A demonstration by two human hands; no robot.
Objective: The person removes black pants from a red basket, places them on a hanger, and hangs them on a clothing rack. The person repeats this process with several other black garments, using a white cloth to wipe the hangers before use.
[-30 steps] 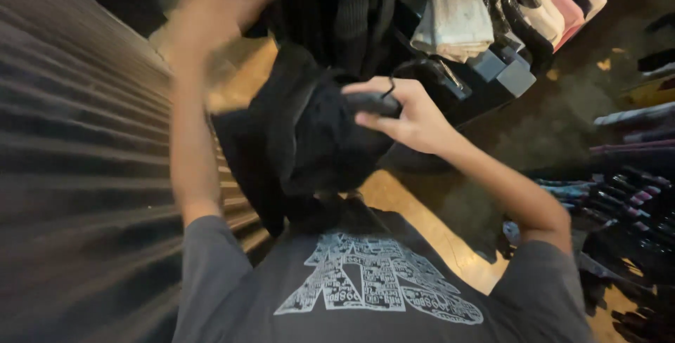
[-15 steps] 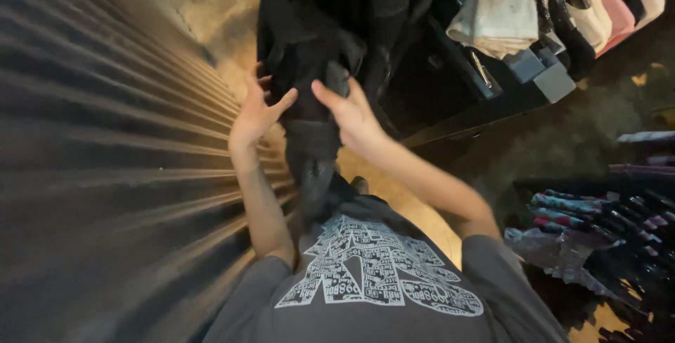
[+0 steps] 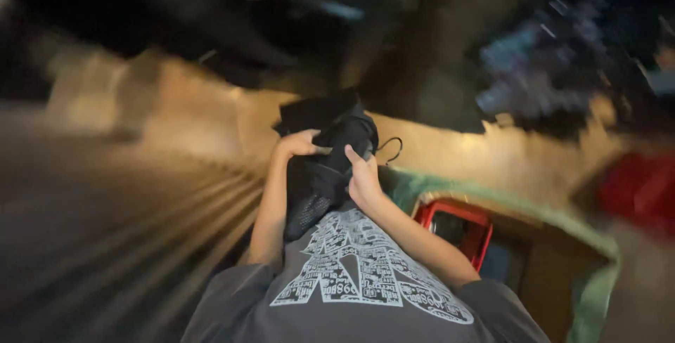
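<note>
Black garment (image 3: 325, 167) bunched at chest height, gripped by fingers of left hand (image 3: 299, 144) and right hand (image 3: 363, 178). Below right, red bin (image 3: 457, 223) inside cardboard box (image 3: 555, 273); blurred ribbed floor (image 3: 140, 230) left, dim room.

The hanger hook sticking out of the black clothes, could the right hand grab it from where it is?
Probably yes. The right hand grips the black clothes just beside the hanger hook, and nothing sits between them. It would have to loosen its hold first. The left hand holds the bundle too.
</note>
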